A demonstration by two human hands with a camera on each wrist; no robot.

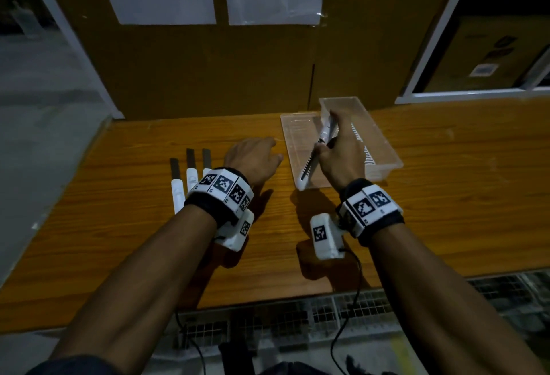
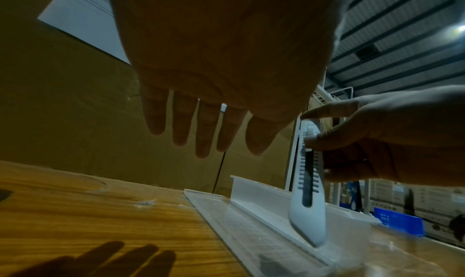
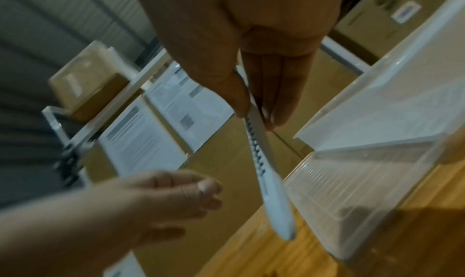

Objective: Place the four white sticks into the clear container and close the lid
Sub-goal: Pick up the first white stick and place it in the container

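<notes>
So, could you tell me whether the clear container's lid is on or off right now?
Off: the lid lies flat on the table beside the open clear container.

The container (image 1: 384,148) stands open-topped near the surface's (image 1: 119,225) far edge, its lid (image 1: 297,133) flat against its left side. The right hand (image 1: 342,151) hangs over the container's left wall, pinching a stick (image 1: 309,166) tilted over the lid, so entry from the left is blocked there. The left hand (image 1: 253,157) hovers with fingers spread just left of the lid. Three sticks (image 1: 178,193) lie side by side toward the left edge, partly under the left wrist. A cardboard wall (image 1: 208,77) closes the far edge. The near half lies bare.
</notes>
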